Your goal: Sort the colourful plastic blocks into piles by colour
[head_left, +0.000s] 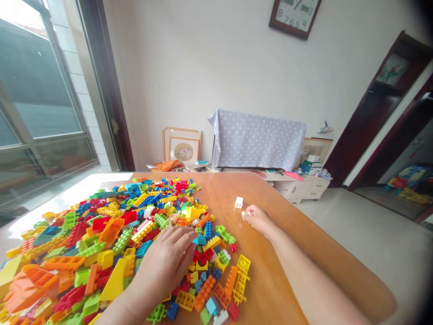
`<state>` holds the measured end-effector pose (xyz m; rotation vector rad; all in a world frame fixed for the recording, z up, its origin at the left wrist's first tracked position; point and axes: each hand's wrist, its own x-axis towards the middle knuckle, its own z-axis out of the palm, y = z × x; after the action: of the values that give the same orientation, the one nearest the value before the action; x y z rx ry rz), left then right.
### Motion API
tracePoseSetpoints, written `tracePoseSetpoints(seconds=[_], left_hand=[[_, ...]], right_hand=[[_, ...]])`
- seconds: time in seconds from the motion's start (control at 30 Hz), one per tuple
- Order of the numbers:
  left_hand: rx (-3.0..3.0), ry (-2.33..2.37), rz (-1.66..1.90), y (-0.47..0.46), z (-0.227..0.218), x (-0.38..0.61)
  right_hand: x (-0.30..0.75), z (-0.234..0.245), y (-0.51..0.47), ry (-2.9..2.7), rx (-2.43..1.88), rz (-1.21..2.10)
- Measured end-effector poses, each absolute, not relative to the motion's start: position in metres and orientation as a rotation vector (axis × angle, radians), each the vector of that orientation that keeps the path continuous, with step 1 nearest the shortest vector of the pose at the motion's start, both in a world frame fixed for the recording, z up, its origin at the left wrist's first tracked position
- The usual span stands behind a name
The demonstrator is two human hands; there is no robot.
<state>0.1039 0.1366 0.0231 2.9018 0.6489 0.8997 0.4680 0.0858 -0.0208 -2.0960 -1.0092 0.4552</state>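
A wide heap of coloured toy building blocks [111, 230] covers the left half of the table. Over its right part rests my left hand [169, 250], palm down, its fingers loosely bent among the blocks; the fingertips are partly hidden, so I cannot tell whether they grip anything. To the right of the heap, my right hand [259, 220] pinches a small white block [246, 214] between thumb and fingers, close to the tabletop. Just beyond it a second white block [239, 202] stands on the wood, apart from the hand.
The brown wooden table [331, 253] has a rounded right corner. Yellow and orange blocks [241, 280] lie at the heap's near right edge. Behind the table are a low white cabinet [306, 189], a cloth-covered object [259, 142] and framed pictures [183, 149].
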Motion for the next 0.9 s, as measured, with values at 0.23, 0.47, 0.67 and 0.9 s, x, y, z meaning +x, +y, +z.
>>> tracePoseSetpoints(seconds=[0.23,0.47,0.67,0.9], left_hand=[[3.012,0.403,0.536,0.111,0.022,0.12],[3.012,0.559,0.416,0.114,0.016,0.12],[2.99,0.677,0.554,0.121,0.013,0.116],[2.981,0.71,0.602,0.126,0.011,0.113]], right_hand=[[0.476,-0.029,0.09,-0.91,-1.975,0.342],[0.438,-0.015,0.078,-1.317,-1.813,0.666],[0.382,0.009,0.061,-1.738,-1.722,0.802],[0.333,0.017,0.054,-2.018,-2.029,0.529]])
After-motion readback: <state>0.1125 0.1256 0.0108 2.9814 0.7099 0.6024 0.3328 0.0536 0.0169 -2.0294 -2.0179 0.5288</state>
